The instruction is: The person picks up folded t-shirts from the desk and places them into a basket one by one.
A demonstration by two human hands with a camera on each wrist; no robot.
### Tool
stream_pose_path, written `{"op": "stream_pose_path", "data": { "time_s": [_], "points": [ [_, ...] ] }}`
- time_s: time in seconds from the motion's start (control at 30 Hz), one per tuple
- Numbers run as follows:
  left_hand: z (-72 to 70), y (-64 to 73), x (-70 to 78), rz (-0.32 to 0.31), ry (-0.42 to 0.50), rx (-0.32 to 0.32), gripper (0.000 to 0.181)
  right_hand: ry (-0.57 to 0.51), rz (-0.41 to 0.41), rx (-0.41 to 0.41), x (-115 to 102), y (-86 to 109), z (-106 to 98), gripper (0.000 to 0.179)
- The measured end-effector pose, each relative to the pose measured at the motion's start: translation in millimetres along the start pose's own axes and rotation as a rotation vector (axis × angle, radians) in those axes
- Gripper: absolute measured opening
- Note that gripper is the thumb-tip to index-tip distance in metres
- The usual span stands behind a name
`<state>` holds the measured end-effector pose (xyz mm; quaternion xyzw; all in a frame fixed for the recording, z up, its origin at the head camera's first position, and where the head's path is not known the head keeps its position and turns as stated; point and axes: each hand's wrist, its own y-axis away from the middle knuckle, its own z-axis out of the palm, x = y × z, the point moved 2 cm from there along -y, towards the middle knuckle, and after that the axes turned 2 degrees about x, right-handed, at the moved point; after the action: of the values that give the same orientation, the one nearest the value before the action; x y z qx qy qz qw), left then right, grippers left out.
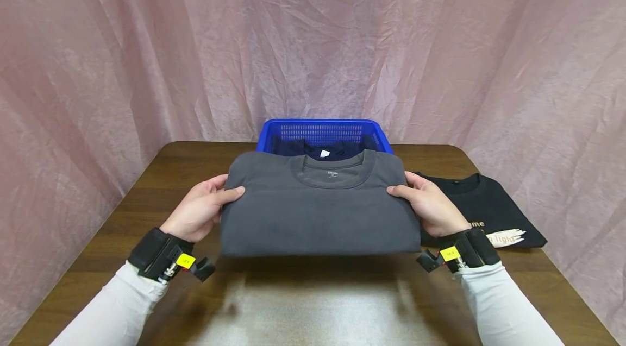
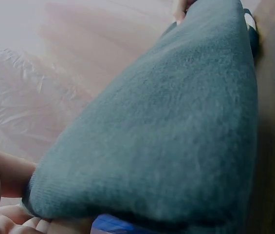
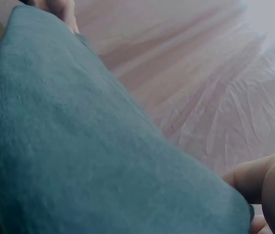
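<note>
A folded dark grey crew-neck shirt [image 1: 318,221] is held up above the table between both hands, its collar on the far side. My left hand [image 1: 200,207] grips the shirt's left edge, thumb on top and fingers beneath. On the opposite edge my right hand [image 1: 432,202] pinches it the same way. Close up, the cloth fills much of the left wrist view, with the left thumb [image 2: 13,175] at its corner. In the right wrist view, the right thumb [image 3: 251,180] presses on the shirt's edge.
Behind the grey shirt stands a blue plastic basket [image 1: 323,123] with a navy garment [image 1: 293,146] inside. A folded black shirt [image 1: 489,202] with printed lettering lies on the right of the brown wooden table [image 1: 117,232]. Pink curtains [image 1: 313,36] hang behind.
</note>
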<state>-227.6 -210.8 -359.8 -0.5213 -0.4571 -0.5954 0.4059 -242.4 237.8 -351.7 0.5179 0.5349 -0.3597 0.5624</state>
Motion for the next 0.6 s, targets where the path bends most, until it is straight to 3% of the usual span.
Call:
{"op": "stream_pose_path", "data": {
  "time_s": [0.27, 0.6],
  "points": [
    [8.1, -16.1, 9.9, 0.010, 0.006, 0.021, 0.063, 0.043, 0.007, 0.035, -3.5, -8.9, -10.7, 0.065],
    [8.0, -53.6, 23.7, -0.006, 0.000, 0.086, 0.060, 0.064, 0.026, 0.046, -19.5, -43.4, -22.5, 0.072]
  ]
}}
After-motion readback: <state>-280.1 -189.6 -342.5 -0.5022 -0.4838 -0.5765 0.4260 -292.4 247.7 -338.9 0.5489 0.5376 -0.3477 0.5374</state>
